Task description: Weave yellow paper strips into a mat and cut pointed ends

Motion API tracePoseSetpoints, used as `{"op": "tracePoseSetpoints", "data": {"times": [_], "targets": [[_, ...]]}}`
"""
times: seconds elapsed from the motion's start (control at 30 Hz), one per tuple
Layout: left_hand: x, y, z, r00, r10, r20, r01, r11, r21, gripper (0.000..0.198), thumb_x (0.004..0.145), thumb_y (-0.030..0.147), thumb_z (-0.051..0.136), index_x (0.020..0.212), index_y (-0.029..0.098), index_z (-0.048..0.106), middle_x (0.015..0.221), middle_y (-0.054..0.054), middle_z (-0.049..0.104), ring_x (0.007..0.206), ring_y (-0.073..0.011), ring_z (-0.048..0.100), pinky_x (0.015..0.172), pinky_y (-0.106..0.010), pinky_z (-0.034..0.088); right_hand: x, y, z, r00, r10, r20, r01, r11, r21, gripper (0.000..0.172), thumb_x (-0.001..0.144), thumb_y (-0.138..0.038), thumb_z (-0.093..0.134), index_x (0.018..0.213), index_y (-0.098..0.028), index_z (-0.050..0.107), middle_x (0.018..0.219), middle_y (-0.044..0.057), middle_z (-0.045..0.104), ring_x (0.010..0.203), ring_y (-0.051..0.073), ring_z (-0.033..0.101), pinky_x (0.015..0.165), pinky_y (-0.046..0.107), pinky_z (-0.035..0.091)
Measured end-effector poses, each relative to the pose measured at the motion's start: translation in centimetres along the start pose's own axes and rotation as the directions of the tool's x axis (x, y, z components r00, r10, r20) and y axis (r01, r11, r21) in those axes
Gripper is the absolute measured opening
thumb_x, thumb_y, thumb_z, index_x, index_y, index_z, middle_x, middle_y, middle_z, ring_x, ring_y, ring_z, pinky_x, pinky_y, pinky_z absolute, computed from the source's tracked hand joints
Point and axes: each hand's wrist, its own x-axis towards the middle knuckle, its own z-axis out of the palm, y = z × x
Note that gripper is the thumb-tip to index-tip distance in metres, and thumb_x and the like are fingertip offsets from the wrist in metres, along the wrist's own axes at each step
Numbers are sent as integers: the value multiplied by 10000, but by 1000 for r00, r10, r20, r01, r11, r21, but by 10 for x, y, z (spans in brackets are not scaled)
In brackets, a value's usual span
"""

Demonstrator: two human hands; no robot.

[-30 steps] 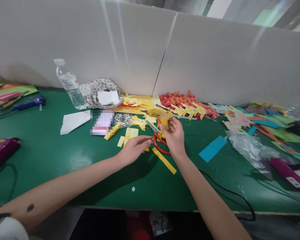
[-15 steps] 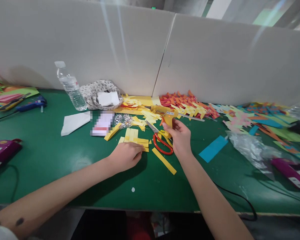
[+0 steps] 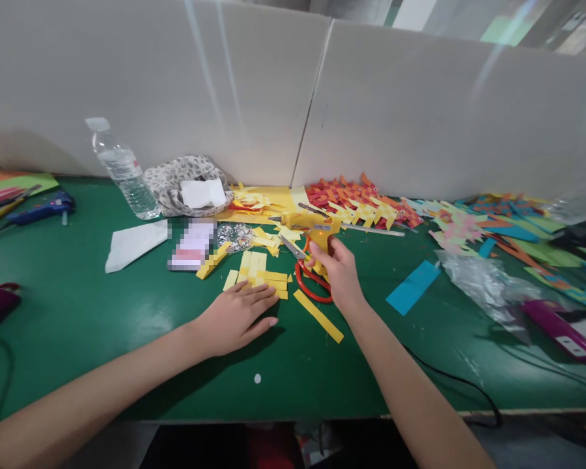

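My right hand is wrapped round the handle of a yellow glue gun, whose nozzle points left. Below the gun lie scissors with red handles, partly hidden by my hand and the gun. My left hand lies flat with its fingers spread, the fingertips over the lower edge of a piece of woven yellow paper strips. Between the two hands rests a loose yellow paper strip. A folded yellow strip sits left of the woven piece.
Behind are a bag of googly eyes, a phone, a water bottle and a patterned cloth pouch. Woven red and orange paper fish lie along the partition. At right are a blue paper strip, a plastic bag and a purple power strip.
The fingers of my left hand have spread out flat from a curled position. My right hand has swung the glue gun so that its nozzle shows, pointing left. The view has shifted slightly.
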Motion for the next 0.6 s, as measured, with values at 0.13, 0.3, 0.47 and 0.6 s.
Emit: {"op": "tracePoseSetpoints", "data": {"times": [0.13,0.3,0.47,0.6], "targets": [[2,-2,-3,1000,18,1,-18,999,-43,414,950,404,303,1273,227,490,1336,-64,529,1244,-204,474,1085,-446,298,-1,-3,0,999,41,18,-43,991,124,361,651,-365,730,929,-220,553,849,-11,629,579,107,621,642,278,511],[2,-9,-12,987,-33,-158,29,999,-27,314,943,305,337,1133,233,576,1218,-31,628,1077,-194,607,1003,-439,401,-1,-4,0,990,56,128,-76,984,162,416,653,-360,735,983,-238,514,700,-42,631,585,131,625,685,316,521],[6,-36,-25,944,-199,-263,235,966,111,272,900,283,396,924,197,653,900,-50,721,809,-222,667,709,-368,514,1,-2,-1,992,45,120,-69,977,204,392,656,-323,730,968,-258,501,638,-91,558,488,68,509,608,256,474],[8,-61,-26,964,-169,-204,196,973,121,213,843,274,488,976,209,642,1019,-58,686,944,-239,628,818,-404,493,3,-5,-2,990,71,120,-103,952,288,387,659,-427,720,920,-260,489,622,-76,513,531,92,495,602,263,461]]}}
